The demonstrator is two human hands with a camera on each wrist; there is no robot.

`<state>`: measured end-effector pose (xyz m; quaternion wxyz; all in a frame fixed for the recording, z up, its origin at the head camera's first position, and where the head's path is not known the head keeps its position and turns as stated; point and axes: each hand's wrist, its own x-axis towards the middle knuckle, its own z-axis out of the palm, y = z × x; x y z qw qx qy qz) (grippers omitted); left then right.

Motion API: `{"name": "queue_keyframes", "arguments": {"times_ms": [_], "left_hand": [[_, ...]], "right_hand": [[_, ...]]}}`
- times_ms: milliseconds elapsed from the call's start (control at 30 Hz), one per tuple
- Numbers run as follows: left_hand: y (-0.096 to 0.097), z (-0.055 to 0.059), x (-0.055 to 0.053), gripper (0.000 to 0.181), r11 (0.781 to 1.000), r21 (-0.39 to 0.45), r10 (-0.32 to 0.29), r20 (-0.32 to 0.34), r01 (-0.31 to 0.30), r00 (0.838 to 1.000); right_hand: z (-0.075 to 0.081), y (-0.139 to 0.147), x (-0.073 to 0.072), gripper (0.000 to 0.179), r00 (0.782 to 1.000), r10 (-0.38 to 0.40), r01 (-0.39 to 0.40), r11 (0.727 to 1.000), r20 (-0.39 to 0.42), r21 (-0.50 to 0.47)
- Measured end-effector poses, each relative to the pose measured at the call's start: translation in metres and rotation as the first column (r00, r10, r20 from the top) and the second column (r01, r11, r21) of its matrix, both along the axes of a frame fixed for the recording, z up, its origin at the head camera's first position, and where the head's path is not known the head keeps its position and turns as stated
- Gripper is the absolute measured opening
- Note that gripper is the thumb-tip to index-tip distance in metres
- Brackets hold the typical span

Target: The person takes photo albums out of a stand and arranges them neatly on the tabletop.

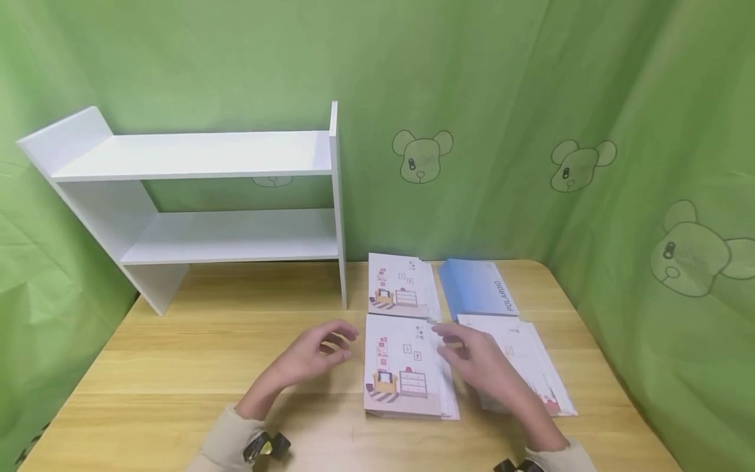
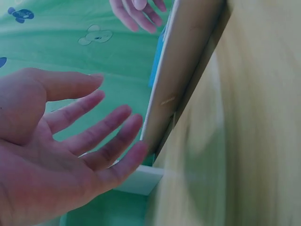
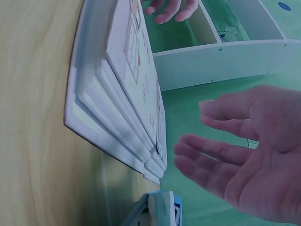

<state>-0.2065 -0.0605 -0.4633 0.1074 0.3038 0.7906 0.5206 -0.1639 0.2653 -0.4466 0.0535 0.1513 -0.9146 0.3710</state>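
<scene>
A front stack of white books (image 1: 392, 347), the top cover printed with an armchair and a drawer cabinet, lies on the wooden table. To its left my left hand (image 1: 309, 351) hovers with fingers loosely bent and holding nothing; its palm (image 2: 51, 165) faces the stack in the left wrist view. My right hand (image 1: 480, 357) is at the stack's right edge, its fingertips overlapping that edge in the head view. In the right wrist view, that hand (image 3: 254, 150) shows relaxed fingers apart from the layered books (image 3: 136, 89).
Behind the front stack lies a matching stack (image 1: 392, 282). Blue books marked POLAROID (image 1: 472, 285) lie at the back right, with more white books (image 1: 531, 360) in front of them. A white two-tier shelf (image 1: 236, 236) stands at the back left, before a green curtain (image 1: 495, 72).
</scene>
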Motion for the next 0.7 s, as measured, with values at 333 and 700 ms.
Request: {"name": "queue_keyframes", "arguments": {"times_ms": [333, 700], "left_hand": [[-0.017, 0.011, -0.008, 0.032, 0.984, -0.009, 0.169, -0.262, -0.177, 0.950], [-0.047, 0.009, -0.014, 0.042, 0.932, -0.115, 0.266, -0.432, -0.345, 0.862]], "right_hand": [[0.000, 0.009, -0.007, 0.044, 0.991, -0.045, 0.050, 0.998, -0.126, 0.035], [0.001, 0.021, -0.012, 0.050, 0.986, -0.088, 0.096, 0.994, -0.141, 0.053]]}}
